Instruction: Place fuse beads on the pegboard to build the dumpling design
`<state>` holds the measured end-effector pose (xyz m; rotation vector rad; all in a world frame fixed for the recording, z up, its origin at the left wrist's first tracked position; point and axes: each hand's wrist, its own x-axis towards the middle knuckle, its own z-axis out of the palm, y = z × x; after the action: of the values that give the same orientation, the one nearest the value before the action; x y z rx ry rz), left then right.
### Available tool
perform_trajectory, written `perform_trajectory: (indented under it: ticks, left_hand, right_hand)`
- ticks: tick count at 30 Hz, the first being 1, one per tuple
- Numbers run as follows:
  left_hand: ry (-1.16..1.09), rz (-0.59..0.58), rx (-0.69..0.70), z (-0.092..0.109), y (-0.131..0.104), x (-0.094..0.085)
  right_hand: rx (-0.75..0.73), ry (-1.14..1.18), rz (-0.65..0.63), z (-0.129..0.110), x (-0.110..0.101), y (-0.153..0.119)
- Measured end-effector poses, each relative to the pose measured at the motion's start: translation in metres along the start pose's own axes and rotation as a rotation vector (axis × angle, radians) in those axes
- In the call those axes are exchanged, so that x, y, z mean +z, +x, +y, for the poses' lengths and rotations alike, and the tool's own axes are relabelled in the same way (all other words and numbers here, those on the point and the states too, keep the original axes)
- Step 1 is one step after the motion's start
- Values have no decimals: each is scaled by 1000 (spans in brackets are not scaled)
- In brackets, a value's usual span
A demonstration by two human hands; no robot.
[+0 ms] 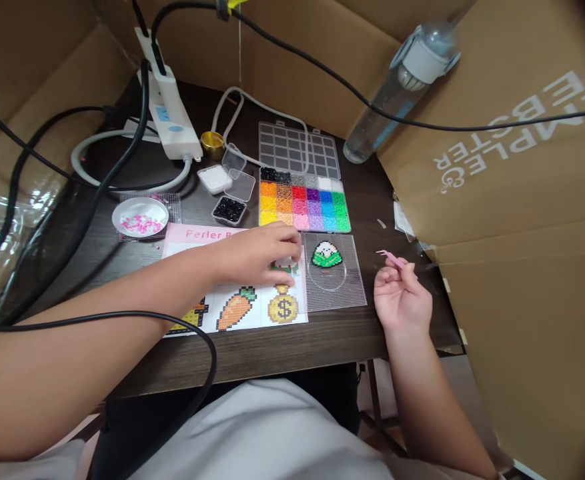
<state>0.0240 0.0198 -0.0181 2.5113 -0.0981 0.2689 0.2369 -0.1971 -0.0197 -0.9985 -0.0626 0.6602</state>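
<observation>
My left hand [265,255] reaches across the printed pattern sheet [212,300], close to the left edge of the clear pegboard [352,280]. Its fingers bend over a partly covered picture, and the thumb is apart from them. On the sheet, a carrot pattern [236,309] and a money bag pattern [283,308] show below the hand. A rice-ball figure of white, green and black beads [327,255] lies on the pegboard. To the right of the board, my right hand [403,297] is palm up, holding pink tweezers [395,259] with the tips pointing left.
Behind the board stands an open bead box [299,200] with many colours. Small boxes of black beads [229,210] and white beads [215,179], a dish of pink beads [141,217], a power strip [172,120] and a bottle [397,93] surround it. Black cables [122,315] cross over my left arm.
</observation>
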Motion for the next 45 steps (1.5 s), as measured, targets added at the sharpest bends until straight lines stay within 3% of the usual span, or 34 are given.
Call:
perform_trajectory:
  ticks: [4,8,12,17,20,22,26,30,36,45]
  left_hand:
    - [13,11,11,-2,-1,1]
    - [26,18,11,-3,-1,0]
    - [23,10,4,-2,-1,-2]
    - [36,14,0,-3,-1,-3]
    - [30,6,-6,-4,-2,-2]
    - [26,-1,-8,-4,-3,-2]
    - [28,-2,-21,-3,-2,-3]
    - [22,-7,-24,-3,-2,-3]
    - [-4,6,-21,-1,-3,-3]
    - [1,1,-37,1,-3,-4]
  right_hand:
    - [49,140,56,-6,0,2]
    - [-15,191,55,-22,-5,8]
    - [-111,151,98,-43,-8,16]
    - [-86,34,214,-56,-8,25]
    - [-188,-365,216,-71,-15,39]
    - [-309,-949,195,-82,-19,52]
    - [-287,-1352,164,-95,-22,75]
    - [-196,-1744,138,-88,-20,88]
    - [-84,-2123,166,-76,-24,97]
    - [-124,-2325,26,-76,-22,98]
